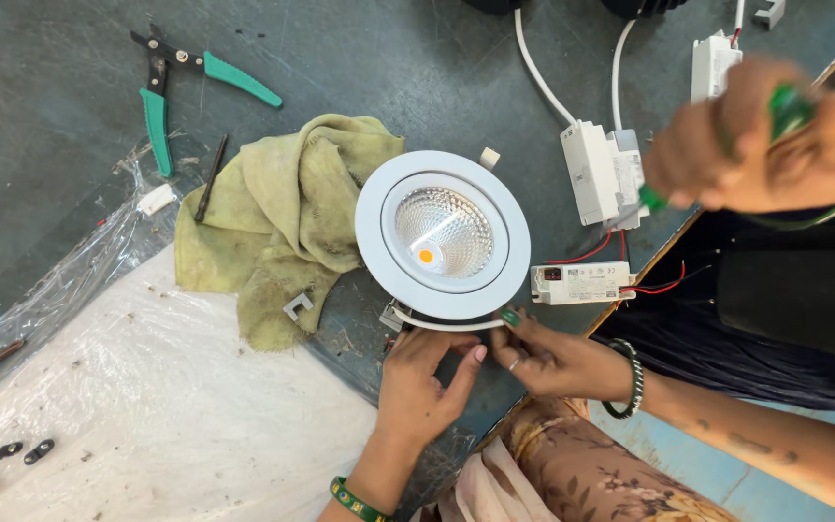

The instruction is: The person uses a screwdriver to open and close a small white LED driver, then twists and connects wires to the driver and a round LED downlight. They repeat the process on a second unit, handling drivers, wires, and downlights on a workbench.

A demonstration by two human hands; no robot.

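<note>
My left hand (422,372) and right hand (548,358) pinched the white cable (442,326) under the downlight (443,235) at frame centre. The lamp looked assembled; its cable wasn't yet joined to the driver (580,282). A co-worker's hand (756,135) gripped a screwdriver at upper right.

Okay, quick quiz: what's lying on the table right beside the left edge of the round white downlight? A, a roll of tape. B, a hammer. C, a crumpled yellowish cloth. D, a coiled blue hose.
C: a crumpled yellowish cloth lies against the left side of the downlight.
</note>
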